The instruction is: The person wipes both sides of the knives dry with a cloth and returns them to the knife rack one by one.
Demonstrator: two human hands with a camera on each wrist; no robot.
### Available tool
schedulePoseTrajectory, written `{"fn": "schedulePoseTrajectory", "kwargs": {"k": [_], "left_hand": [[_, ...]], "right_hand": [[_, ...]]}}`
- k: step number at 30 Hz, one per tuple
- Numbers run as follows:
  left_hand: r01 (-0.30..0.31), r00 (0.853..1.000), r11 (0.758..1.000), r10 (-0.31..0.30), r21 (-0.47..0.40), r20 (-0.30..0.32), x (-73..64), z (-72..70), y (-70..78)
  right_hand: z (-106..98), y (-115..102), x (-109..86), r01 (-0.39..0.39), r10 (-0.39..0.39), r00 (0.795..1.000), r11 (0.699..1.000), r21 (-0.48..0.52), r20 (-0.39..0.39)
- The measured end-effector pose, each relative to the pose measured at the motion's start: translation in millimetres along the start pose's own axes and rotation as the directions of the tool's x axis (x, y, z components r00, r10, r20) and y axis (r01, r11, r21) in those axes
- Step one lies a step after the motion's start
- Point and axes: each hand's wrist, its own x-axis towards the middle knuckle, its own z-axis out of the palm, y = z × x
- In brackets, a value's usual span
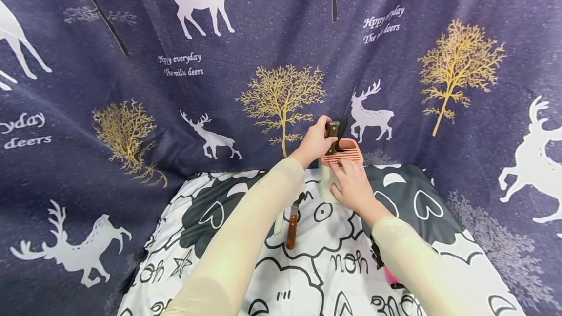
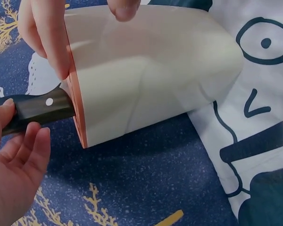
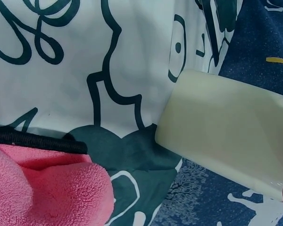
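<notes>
L hand (image 1: 317,141) grips a dark-brown, riveted knife handle (image 1: 332,131) at the salmon-pink slotted top (image 1: 351,154) of an upright, cream, plastic-looking holder (image 1: 327,184); blade's hidden, prob. inside. R hand (image 1: 353,187) rests on holder nr rim, fingers fairly straight. Crooked pull/push could tip holder or nick R hand.

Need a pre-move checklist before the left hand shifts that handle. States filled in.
1. Left hand holding the dark brown handle: ok, thumb and fingers are on it.
2. Cream holder upright: ok, it stands on the bedding.
3. Right hand on the holder: ok, thumb on its side.
4. Right fingers clear of the slotted orange top: not ok, they touch its edge.
5. Blade fully seated: cannot tell, whatever is below the handle is hidden.
6. Loose wooden-handled utensil stowed: not ok, it lies on the bedding.
</notes>
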Motion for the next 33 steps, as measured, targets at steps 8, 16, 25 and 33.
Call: {"fn": "schedulePoseTrajectory", "kwargs": {"k": [8,16,25,33], "left_hand": [[0.036,0.999,0.999,-0.036,-0.026,-0.026,-6.7,-7.1,-5.5],[0.078,0.996,0.996,-0.079,0.033,0.033,-7.5,-15.7,-4.0],[0.092,0.961,0.985,-0.125,0.144,0.245,-10.2,-32.7,9.0],[-0.012,0.923,0.973,-0.078,0.232,0.376,-24.8,-48.5,5.2]], "right_hand": [[0.8,-5.3,4.4,0.015,-0.015,1.0,1.0,0.005,0.005],[3.3,-6.9,6.0,0.022,-0.022,1.0,1.0,0.017,-0.001],[2.0,-4.0,4.9,0.02,-0.02,1.0,1.0,0.022,0.01],[-11.8,0.8,4.1,0.002,-0.01,0.995,0.996,0.084,0.103]]}}
